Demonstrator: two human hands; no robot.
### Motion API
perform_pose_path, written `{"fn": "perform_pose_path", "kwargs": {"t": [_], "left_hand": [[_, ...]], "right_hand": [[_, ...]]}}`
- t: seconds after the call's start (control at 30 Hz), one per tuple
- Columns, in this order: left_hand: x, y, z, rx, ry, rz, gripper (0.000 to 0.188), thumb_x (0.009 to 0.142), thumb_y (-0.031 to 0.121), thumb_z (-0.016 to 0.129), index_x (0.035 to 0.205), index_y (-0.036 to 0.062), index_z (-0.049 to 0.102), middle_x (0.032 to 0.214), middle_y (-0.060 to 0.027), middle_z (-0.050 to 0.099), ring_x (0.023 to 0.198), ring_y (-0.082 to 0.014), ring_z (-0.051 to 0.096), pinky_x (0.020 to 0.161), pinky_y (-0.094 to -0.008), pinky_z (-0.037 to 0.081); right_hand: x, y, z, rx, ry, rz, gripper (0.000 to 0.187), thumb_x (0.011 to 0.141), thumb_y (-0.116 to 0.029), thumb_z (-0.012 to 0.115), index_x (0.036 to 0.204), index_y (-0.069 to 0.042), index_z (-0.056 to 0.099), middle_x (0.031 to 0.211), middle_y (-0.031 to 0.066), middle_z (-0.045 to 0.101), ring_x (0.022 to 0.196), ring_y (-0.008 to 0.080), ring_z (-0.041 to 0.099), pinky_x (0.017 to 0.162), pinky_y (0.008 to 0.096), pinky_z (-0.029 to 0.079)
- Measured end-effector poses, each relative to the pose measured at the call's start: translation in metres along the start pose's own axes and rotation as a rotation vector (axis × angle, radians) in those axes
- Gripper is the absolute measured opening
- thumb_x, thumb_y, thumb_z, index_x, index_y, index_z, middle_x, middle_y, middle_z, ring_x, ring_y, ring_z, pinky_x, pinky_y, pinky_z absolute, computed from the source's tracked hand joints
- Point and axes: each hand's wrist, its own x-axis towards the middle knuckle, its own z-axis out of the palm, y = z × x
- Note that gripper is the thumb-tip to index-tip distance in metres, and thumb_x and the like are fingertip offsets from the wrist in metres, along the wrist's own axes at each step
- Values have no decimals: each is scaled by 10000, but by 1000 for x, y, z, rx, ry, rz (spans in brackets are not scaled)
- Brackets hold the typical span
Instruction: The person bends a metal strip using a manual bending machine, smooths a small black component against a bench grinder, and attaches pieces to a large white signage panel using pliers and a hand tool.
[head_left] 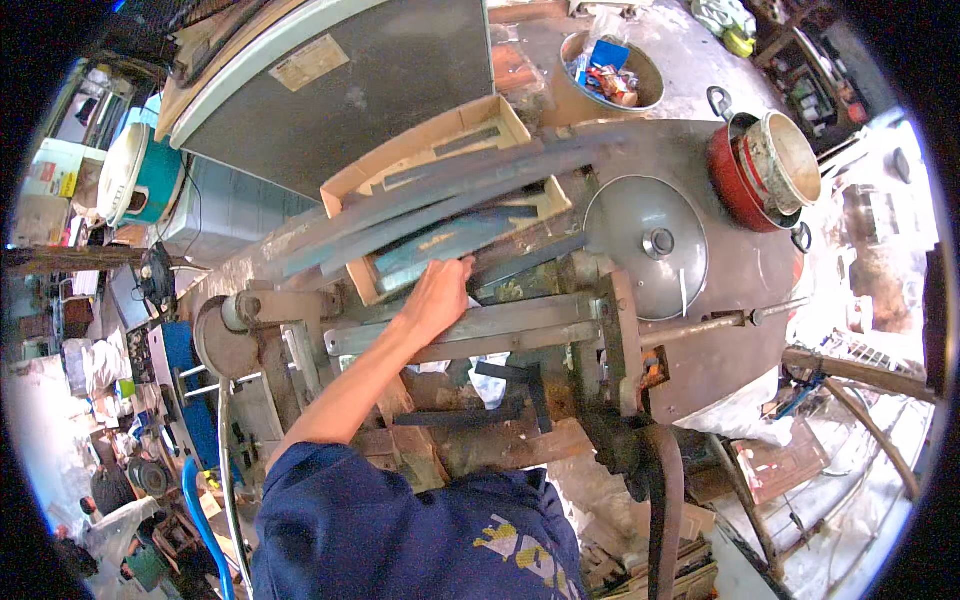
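Note:
My left hand (436, 300) reaches from the lower left across a metal bench machine (540, 315) with long horizontal bars between two upright ends. Its fingers are closed at the near end of a dark flat metal strip (535, 258); the fingertips are partly hidden. Just beyond the hand, an open cardboard box (345, 190) holds several strips. Long grey metal strips (420, 208) lie across it, somewhat blurred. A glass pot lid (645, 240) with a round knob rests on the table to the right of the strip. My right hand is out of the picture.
Stacked red and pale pots (745, 175) stand at the table's (745, 345) far right. Behind it is a bin (570, 95) of litter. A curved metal lever (662, 500) hangs from the machine's right end. A thin rod (720, 322) sticks out rightward. Clutter fills the left side.

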Motion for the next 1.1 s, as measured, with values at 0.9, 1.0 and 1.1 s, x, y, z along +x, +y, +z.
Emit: {"fn": "perform_pose_path", "kwargs": {"t": [0.9, 1.0, 1.1], "left_hand": [[30, 114, -114, -370, 192, 503, 143, 844, 17, 655, 971, 10, 722, 776, -175, 639, 684, -326, 615, 604, -395, 457], [4, 125, -99, -485, 198, 496, 156, 852, 3, 643, 994, -4, 708, 745, -165, 599, 656, -337, 567, 596, -403, 428], [-23, 118, -64, -464, 217, 363, 129, 859, 80, 698, 963, 20, 748, 724, -143, 636, 637, -254, 603, 591, -336, 462]], "right_hand": [[10, 32, 23, -103, 136, -50, 638, 917, -608, 586, 768, 13, 595, 704, 144, 545, 682, 260, 525, 639, 394, 423], [-2, 11, 31, -88, 205, 51, 652, 902, -625, 596, 764, 12, 592, 687, 134, 542, 660, 253, 504, 623, 389, 421], [7, 18, 39, -59, 148, 8, 679, 915, -616, 580, 710, 31, 595, 615, 140, 538, 596, 247, 486, 568, 413, 403]]}}
